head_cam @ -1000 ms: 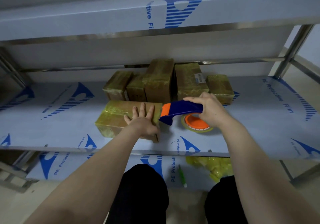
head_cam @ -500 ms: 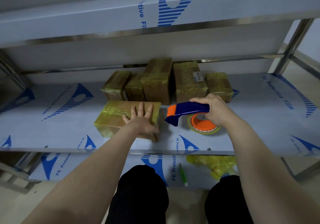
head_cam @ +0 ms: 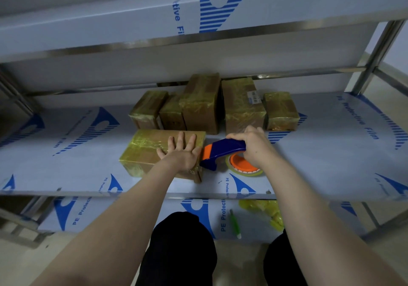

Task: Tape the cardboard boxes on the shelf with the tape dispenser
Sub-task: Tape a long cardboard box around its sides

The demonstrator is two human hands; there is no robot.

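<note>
A metal shelf [head_cam: 66, 153] wrapped in white film with blue logos fills the view, with an upper shelf [head_cam: 132, 20] close above it. Near the centre, the left hand [head_cam: 183, 153] lies flat with fingers spread on a tape-wrapped cardboard box [head_cam: 145, 151]. Just to the right, the right hand [head_cam: 254, 146] grips the blue-and-orange tape dispenser [head_cam: 223, 151], its nose at the box's right end. Five wrapped boxes [head_cam: 203, 109] stand farther back.

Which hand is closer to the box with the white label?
Right. The right hand, gripping the tape dispenser, is in front of the labelled box; the left hand lies flat on the front box, further left.
</note>
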